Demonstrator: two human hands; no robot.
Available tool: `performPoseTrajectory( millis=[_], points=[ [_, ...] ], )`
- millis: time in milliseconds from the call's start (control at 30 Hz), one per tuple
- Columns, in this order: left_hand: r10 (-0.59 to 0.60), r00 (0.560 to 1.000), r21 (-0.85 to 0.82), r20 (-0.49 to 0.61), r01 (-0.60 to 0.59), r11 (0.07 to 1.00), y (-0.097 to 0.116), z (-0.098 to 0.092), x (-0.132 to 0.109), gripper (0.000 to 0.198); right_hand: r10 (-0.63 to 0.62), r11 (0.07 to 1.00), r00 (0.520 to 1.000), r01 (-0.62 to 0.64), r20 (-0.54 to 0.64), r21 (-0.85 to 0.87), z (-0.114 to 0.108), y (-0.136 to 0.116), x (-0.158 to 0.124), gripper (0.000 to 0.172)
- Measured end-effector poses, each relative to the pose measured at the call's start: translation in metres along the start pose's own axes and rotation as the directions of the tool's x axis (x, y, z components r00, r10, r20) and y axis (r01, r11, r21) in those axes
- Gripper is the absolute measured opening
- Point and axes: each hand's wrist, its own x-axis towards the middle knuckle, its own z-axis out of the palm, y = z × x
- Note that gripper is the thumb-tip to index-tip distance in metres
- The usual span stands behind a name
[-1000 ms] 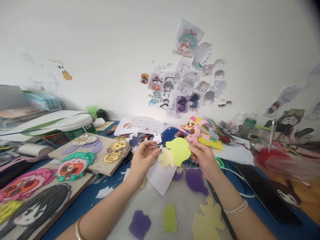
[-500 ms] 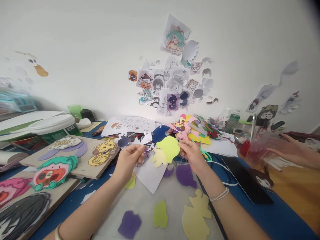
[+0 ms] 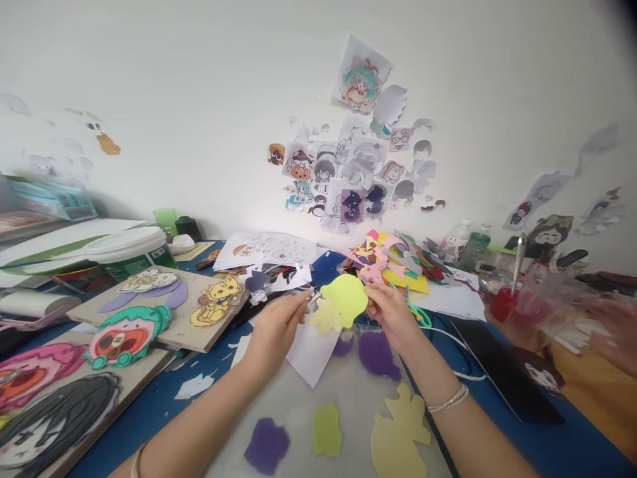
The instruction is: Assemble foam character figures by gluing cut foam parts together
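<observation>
My right hand (image 3: 393, 315) pinches the right edge of a lime-yellow cutout (image 3: 347, 300), raised above the work mat. Against its lower left is a pale yellow cutout (image 3: 326, 317); whether the two are joined I cannot tell. Just left of them, my left hand (image 3: 279, 325) has thumb and fingers pressed together, and whatever is in the tips is too small to name. Behind the cutouts hangs or lies a white sheet (image 3: 312, 355). On the grey mat (image 3: 293, 415) rest purple cutouts (image 3: 267, 446), a green cutout (image 3: 327, 428) and a large pale yellow cutout (image 3: 401, 435).
Boards (image 3: 194, 340) with finished coloured figures stand at left, near a white-lidded tub (image 3: 124, 245). Coloured scraps (image 3: 393, 255) heap at the back. A black tablet-like slab (image 3: 507, 372) and white cable lie right. Another person's blurred hand (image 3: 617, 335) is at far right.
The view has shifted, so everything sits slightly further right. My left hand has turned, its back now facing up more. The other person's hand at far right has moved lower and further out.
</observation>
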Motion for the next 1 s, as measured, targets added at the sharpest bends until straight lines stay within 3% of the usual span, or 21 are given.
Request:
performPoseTrajectory(
  millis=[133, 267, 333, 433, 467, 533, 600, 733, 833, 1000],
  points=[
    [-0.026, 0.999, -0.025, 0.037, 0.026, 0.999, 0.005, 0.001, -0.003, 0.05, 0.023, 0.999, 0.999, -0.024, 0.023, 0.034, 0.002, -0.002, -0.003, 0.029],
    [0.073, 0.979, 0.0, 0.189, -0.074, 0.997, 0.011, -0.003, -0.001, 0.069, 0.03, 0.998, 0.999, -0.033, 0.042, 0.059, 0.007, -0.005, -0.008, 0.031],
    [0.016, 0.977, -0.007, 0.212, -0.015, 1.0, 0.01, -0.008, 0.003, 0.065, 0.035, 0.997, 0.999, -0.038, 0.034, 0.071, 0.006, -0.006, -0.008, 0.03],
    [-0.163, 0.973, -0.001, 0.166, 0.166, 0.986, 0.004, -0.015, 0.012, 0.043, -0.004, 0.994, 1.0, 0.003, 0.005, 0.112, -0.001, -0.009, -0.004, 0.03],
    [-0.174, 0.97, 0.02, 0.17, 0.173, 0.985, 0.001, -0.016, 0.014, 0.037, -0.028, 0.991, 1.0, 0.028, -0.007, 0.129, -0.004, -0.01, -0.003, 0.031],
    [-0.087, 0.967, 0.09, 0.238, 0.067, 0.994, -0.005, -0.016, 0.016, 0.026, -0.059, 0.986, 0.997, 0.065, -0.041, 0.151, -0.011, -0.013, 0.001, 0.032],
    [0.027, 0.936, 0.171, 0.35, -0.092, 0.981, -0.011, -0.01, 0.014, 0.019, -0.063, 0.985, 0.995, 0.075, -0.078, 0.158, -0.015, -0.014, 0.003, 0.032],
    [0.037, 0.883, 0.371, 0.468, -0.234, 0.899, -0.023, 0.004, 0.005, 0.019, -0.058, 0.988, 0.994, 0.07, -0.091, 0.136, -0.018, -0.015, 0.004, 0.034],
    [-0.042, 0.88, 0.408, 0.473, -0.177, 0.896, -0.03, 0.01, 0.002, 0.023, -0.038, 0.99, 0.995, 0.049, -0.087, 0.13, -0.017, -0.014, 0.003, 0.035],
    [-0.162, 0.891, 0.333, 0.425, 0.012, 0.943, -0.035, 0.014, 0.003, 0.031, -0.028, 0.985, 0.995, 0.045, -0.099, 0.165, -0.016, -0.014, 0.004, 0.036]
  ],
)
